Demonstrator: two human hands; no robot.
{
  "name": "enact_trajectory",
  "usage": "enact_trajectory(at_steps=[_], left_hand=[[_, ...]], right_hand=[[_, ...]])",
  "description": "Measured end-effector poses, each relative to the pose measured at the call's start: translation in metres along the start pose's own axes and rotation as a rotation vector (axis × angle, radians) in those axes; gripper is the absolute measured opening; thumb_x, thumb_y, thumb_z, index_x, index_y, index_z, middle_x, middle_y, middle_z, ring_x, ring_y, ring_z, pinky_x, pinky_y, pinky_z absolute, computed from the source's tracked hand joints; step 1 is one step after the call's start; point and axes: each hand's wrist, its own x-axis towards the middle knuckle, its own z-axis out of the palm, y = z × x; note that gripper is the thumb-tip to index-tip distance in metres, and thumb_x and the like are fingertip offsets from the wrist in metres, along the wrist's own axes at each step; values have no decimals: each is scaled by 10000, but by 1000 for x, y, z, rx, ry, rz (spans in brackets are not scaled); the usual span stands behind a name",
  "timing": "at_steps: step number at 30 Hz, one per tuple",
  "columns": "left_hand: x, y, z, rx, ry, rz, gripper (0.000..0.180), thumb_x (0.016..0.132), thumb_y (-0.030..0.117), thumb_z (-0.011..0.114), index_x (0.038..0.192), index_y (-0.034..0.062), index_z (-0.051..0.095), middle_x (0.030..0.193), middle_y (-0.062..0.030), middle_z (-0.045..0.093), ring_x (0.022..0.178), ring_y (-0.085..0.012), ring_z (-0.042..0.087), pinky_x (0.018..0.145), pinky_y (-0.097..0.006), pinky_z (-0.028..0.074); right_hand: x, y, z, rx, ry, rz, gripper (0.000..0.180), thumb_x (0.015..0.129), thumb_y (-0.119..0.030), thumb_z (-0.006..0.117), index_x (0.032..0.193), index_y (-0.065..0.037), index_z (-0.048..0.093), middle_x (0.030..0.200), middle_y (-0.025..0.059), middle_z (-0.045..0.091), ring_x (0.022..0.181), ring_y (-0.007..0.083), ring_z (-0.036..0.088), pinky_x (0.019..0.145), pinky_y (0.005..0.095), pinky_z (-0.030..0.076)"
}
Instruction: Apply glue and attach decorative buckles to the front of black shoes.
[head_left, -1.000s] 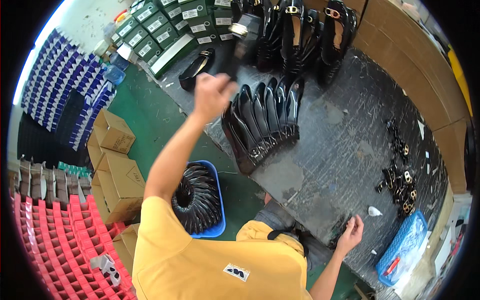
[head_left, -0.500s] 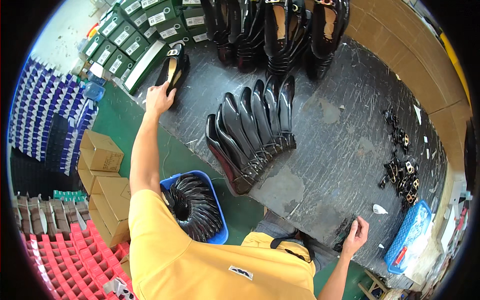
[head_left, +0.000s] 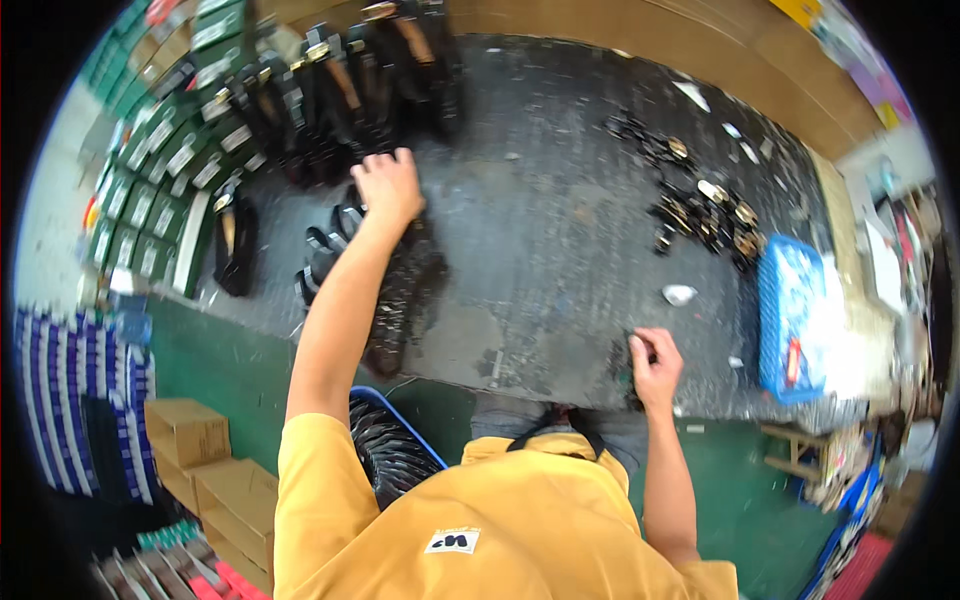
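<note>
My left hand (head_left: pixel 390 187) reaches over the far end of a row of glossy black shoes (head_left: pixel 318 262), its fingers a little apart. Blur hides whether it touches the last shoe, and my forearm covers part of the row. Beside the green boxes lies a black shoe with a gold buckle (head_left: pixel 233 245), apart from both hands. My right hand (head_left: pixel 657 372) rests at the near table edge by a dark patch. Its thumb and fingers are curled together, and what they hold, if anything, I cannot make out.
Black buckled shoes (head_left: pixel 340 85) stand stacked at the back left, near green shoe boxes (head_left: pixel 155 185). Small black bows with gold buckles (head_left: pixel 710 215) lie right of centre. A white blob-like piece (head_left: pixel 679 294) and a blue basket (head_left: pixel 780 345) are nearby. A blue tub of shoes (head_left: pixel 390 445) stands below.
My left hand has let go of the buckled shoe by the boxes and moved right to the shoe row. The view has swung right. My right hand stays at the table edge.
</note>
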Motion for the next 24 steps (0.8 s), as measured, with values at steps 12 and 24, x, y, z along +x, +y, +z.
enact_trajectory(at_steps=[12, 24], left_hand=[[-153, 166, -71, -1020, -50, 588, 540, 796, -61, 596, 1295, 132, 669, 1040, -161, 601, 947, -383, 649, 827, -466, 548], [-242, 203, -101, -2299, -826, -644, 443, 1029, 269, 616, 1318, -66, 591, 1332, -173, 625, 1359, -271, 515, 1148, -422, 391]], right_hand=[[57, 46, -31, -184, 245, 43, 445, 808, -200, 830, 1194, -29, 692, 1168, 141, 668, 1060, 307, 629, 952, 389, 498], [19, 4, -26, 180, 73, 164, 177, 884, -111, 770, 985, -10, 665, 736, 78, 702, 626, 102, 646, 589, 271, 515]])
